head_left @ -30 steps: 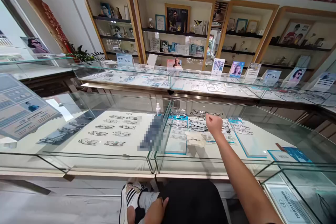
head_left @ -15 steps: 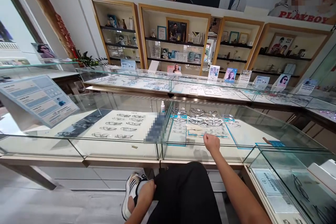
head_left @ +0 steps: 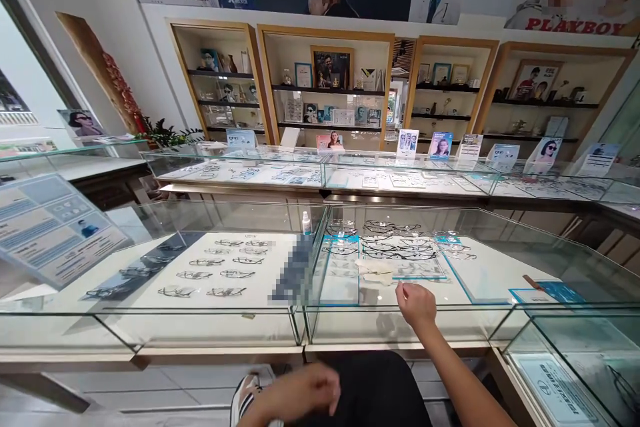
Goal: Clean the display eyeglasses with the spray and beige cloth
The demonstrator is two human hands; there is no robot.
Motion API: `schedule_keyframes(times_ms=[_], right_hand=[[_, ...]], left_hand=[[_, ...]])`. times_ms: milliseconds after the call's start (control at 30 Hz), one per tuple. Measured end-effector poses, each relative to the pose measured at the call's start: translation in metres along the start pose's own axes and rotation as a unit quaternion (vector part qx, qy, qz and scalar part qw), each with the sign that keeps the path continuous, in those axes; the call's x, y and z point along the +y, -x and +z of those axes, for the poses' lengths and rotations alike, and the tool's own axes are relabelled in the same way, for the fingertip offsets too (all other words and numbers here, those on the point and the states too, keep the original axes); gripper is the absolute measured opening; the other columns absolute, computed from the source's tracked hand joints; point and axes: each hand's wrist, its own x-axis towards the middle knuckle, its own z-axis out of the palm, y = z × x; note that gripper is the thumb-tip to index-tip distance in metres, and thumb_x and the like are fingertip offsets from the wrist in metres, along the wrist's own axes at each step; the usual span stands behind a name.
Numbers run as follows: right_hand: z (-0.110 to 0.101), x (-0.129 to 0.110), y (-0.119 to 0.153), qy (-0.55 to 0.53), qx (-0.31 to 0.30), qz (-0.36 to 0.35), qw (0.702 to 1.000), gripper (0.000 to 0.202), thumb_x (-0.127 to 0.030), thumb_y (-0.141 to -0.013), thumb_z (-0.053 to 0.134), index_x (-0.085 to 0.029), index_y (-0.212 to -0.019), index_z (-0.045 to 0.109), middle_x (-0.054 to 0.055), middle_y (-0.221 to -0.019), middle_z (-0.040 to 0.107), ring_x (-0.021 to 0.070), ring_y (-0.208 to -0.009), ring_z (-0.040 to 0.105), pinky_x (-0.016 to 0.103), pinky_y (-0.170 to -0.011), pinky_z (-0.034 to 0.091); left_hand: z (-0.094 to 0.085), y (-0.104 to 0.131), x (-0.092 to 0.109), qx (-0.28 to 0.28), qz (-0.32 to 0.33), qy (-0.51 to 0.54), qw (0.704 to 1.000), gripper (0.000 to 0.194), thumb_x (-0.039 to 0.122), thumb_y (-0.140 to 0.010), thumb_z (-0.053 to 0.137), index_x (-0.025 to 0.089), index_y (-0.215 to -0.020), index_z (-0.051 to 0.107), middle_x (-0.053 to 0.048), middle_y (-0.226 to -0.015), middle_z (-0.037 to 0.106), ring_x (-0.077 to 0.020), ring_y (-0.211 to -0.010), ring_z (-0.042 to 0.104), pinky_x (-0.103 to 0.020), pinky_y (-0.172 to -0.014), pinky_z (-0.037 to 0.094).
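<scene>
My right hand (head_left: 417,303) is closed in a loose fist over the front of the glass display counter (head_left: 210,351). Whether anything is inside its fingers is hidden. Just beyond it lies a pale beige cloth-like piece (head_left: 374,269), in front of rows of eyeglasses (head_left: 397,247). Blurred by motion, my left hand (head_left: 313,388) hovers above my lap beside my dark trouser leg (head_left: 383,387), its fingers seemingly bent. Below and left of it shows a striped shoe (head_left: 243,395).
More eyeglasses (head_left: 220,263) fill the left case. A small white bottle (head_left: 306,222) stands near the glass seam. An info card (head_left: 55,230) leans at the left. At the lower right another glass case (head_left: 590,347) juts toward me. Behind runs a second counter (head_left: 240,192).
My left hand has lifted from the shoe and ankle and moved right, over my lap. My right hand stays closed at the counter. The view has tilted up slightly.
</scene>
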Motion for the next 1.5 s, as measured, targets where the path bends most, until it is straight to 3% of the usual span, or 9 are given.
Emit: schedule_keyframes(times_ms=[100, 200, 367, 600, 833, 933, 1067, 1267, 1500], right_hand=[[0.003, 0.003, 0.003, 0.000, 0.058, -0.036, 0.998, 0.051, -0.030, -0.102, 0.047, -0.021, -0.053, 0.060, 0.004, -0.051, 0.060, 0.0169, -0.052, 0.055, 0.033, -0.058, 0.023], [0.000, 0.003, 0.003, 0.001, 0.078, -0.054, 0.995, 0.050, -0.029, -0.101, 0.049, -0.022, -0.052, 0.058, 0.003, -0.049, 0.057, 0.0170, -0.051, 0.053, 0.033, -0.058, 0.025], [-0.006, 0.000, 0.001, 0.006, 0.067, -0.065, 0.996, 0.048, -0.028, -0.101, 0.051, -0.022, -0.054, 0.057, 0.002, -0.050, 0.058, 0.0167, -0.051, 0.054, 0.034, -0.059, 0.028], [-0.010, -0.005, -0.001, 0.011, 0.067, -0.079, 0.995, 0.048, -0.027, -0.101, 0.051, -0.024, -0.053, 0.055, 0.001, -0.049, 0.056, 0.0168, -0.049, 0.053, 0.036, -0.059, 0.030], [-0.016, -0.006, -0.003, -0.048, 0.030, -0.045, 0.997, 0.049, -0.028, -0.102, 0.051, -0.023, -0.054, 0.051, -0.001, -0.048, 0.052, 0.0140, -0.046, 0.046, 0.035, -0.056, 0.026], [-0.034, -0.012, -0.018, -0.127, 0.020, -0.085, 0.988, 0.049, -0.024, -0.103, 0.052, -0.023, -0.055, 0.042, -0.004, -0.048, 0.043, 0.0124, -0.046, 0.039, 0.033, -0.054, 0.024], [-0.052, -0.041, -0.080, -0.210, 0.084, -0.163, 0.960, 0.046, -0.019, -0.101, 0.054, -0.023, -0.057, 0.037, -0.003, -0.052, 0.038, 0.0142, -0.053, 0.034, 0.034, -0.059, 0.022], [0.000, -0.079, -0.188, -0.283, 0.051, -0.097, 0.953, 0.026, -0.031, -0.098, 0.055, -0.022, -0.074, 0.054, -0.001, -0.066, 0.053, 0.0145, -0.062, 0.046, 0.029, -0.062, 0.029], [0.042, -0.070, -0.186, -0.342, -0.022, -0.016, 0.939, 0.025, -0.041, -0.100, 0.055, -0.021, -0.086, 0.062, -0.005, -0.063, 0.044, 0.0134, -0.060, 0.044, 0.027, -0.062, 0.028]], left_hand=[[-0.080, -0.020, 0.044, 0.149, 0.095, -0.025, 0.984, 0.042, 0.050, -0.102, 0.044, 0.023, -0.091, 0.075, -0.002, -0.088, 0.073, -0.0192, -0.083, 0.064, -0.027, -0.074, 0.044], [-0.151, -0.065, 0.068, 0.312, 0.040, -0.143, 0.939, 0.031, 0.041, -0.099, 0.050, 0.024, -0.102, 0.076, -0.003, -0.081, 0.073, -0.0215, -0.076, 0.064, -0.029, -0.070, 0.042], [-0.204, -0.147, 0.056, 0.328, -0.019, -0.275, 0.903, 0.024, 0.029, -0.091, 0.066, 0.026, -0.110, 0.079, -0.011, -0.118, 0.077, -0.0287, -0.110, 0.070, -0.031, -0.085, 0.049], [-0.217, -0.180, 0.041, 0.282, -0.029, -0.305, 0.909, 0.017, 0.021, -0.087, 0.064, 0.022, -0.093, 0.081, -0.013, -0.108, 0.079, -0.0291, -0.106, 0.071, -0.032, -0.084, 0.048], [-0.236, -0.148, 0.035, 0.239, 0.003, -0.249, 0.938, 0.016, 0.030, -0.083, 0.066, 0.026, -0.080, 0.081, -0.004, -0.087, 0.076, -0.0227, -0.080, 0.068, -0.029, -0.069, 0.043], [-0.250, -0.130, 0.033, 0.278, 0.080, -0.113, 0.951, 0.026, 0.046, -0.085, 0.067, 0.024, -0.083, 0.080, -0.006, -0.094, 0.075, -0.0234, -0.085, 0.067, -0.030, -0.075, 0.047], [-0.258, -0.146, 0.057, 0.343, 0.172, 0.157, 0.910, 0.036, 0.056, -0.081, 0.076, 0.021, -0.086, 0.077, -0.008, -0.107, 0.077, -0.0253, -0.098, 0.068, -0.034, -0.087, 0.050], [-0.223, -0.221, 0.096, 0.283, 0.226, 0.411, 0.837, 0.039, 0.052, -0.068, 0.091, 0.020, -0.084, 0.076, -0.006, -0.096, 0.074, -0.0198, -0.091, 0.066, -0.032, -0.082, 0.055], [-0.192, -0.243, 0.078, 0.283, 0.211, 0.482, 0.802, 0.038, 0.048, -0.068, 0.093, 0.019, -0.084, 0.076, -0.004, -0.093, 0.071, -0.0168, -0.091, 0.066, -0.029, -0.082, 0.058]])
